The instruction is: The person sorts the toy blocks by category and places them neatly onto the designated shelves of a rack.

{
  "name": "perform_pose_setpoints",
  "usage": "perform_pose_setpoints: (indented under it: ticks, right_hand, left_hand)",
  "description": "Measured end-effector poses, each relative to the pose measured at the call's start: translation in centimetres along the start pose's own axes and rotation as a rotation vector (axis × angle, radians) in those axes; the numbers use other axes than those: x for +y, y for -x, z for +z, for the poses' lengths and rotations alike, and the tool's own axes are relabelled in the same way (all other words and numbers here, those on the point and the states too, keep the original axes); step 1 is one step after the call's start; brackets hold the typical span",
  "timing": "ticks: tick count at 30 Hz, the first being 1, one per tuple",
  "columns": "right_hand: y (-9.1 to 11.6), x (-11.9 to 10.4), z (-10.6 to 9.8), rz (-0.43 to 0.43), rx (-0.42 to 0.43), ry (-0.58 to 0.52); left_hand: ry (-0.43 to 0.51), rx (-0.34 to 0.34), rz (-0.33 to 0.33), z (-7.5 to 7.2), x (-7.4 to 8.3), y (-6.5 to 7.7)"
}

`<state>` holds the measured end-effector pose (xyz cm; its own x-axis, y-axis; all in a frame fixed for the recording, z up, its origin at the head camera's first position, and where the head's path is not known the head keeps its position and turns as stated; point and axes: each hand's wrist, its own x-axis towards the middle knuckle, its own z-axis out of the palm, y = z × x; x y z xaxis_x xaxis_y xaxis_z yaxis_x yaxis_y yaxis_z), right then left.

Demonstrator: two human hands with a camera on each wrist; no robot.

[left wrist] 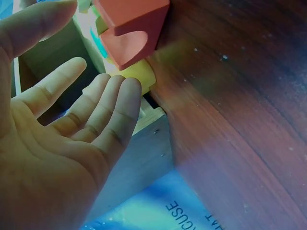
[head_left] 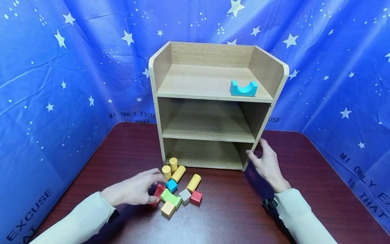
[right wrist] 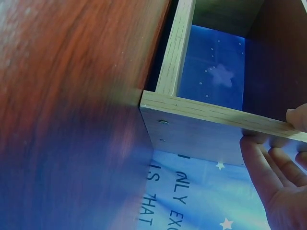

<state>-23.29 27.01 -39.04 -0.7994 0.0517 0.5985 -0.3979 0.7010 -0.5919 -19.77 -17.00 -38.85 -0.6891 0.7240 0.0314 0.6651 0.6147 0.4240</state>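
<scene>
My left hand (head_left: 137, 188) reaches over a red block with a curved notch (head_left: 158, 194), thumb and fingers spread around it. In the left wrist view those fingers are loosely bent, and the red block (left wrist: 136, 28) lies just past the fingertips. Beside it on the table are a green notched block (head_left: 170, 197), a blue cube (head_left: 172, 185) and a tan cube (head_left: 168, 209). My right hand (head_left: 268, 166) holds the right side panel of a wooden shelf (head_left: 210, 135) low down. In the right wrist view, the thumb is over the panel's front edge (right wrist: 211, 111) and the fingers are against its outer face.
Several yellow cylinders (head_left: 193, 183) lie or stand by the shelf's lower left front. A grey cube (head_left: 185, 196) and a red cube (head_left: 196, 198) sit right of the green block. A turquoise notched block (head_left: 243, 88) rests on the top shelf. Blue star-print cloth (head_left: 91, 67) surrounds the table (head_left: 231, 210).
</scene>
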Motion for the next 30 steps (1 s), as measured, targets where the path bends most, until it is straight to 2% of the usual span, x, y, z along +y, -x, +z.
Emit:
perform_pose_setpoints:
  ticks: [5,19,26,30]
  right_hand:
    - [-0.02,-0.1,0.14,-0.005,0.003,-0.005]
    - [0.04,0.03,0.13,-0.001,0.002,-0.008]
    - [0.04,0.11,0.13,-0.001,0.002,-0.005]
    - [0.01,0.15,0.14,-0.002,0.002,-0.01]
  left_hand:
    - [-0.023,0.012,0.02,0.3,-0.19,0.19]
    - [-0.061,0.0,0.013,0.96,-0.37,0.19]
    - [-0.01,0.001,-0.009,0.96,-0.23,0.19]
    - [-0.018,-0.001,0.003,0.88,-0.23,0.16]
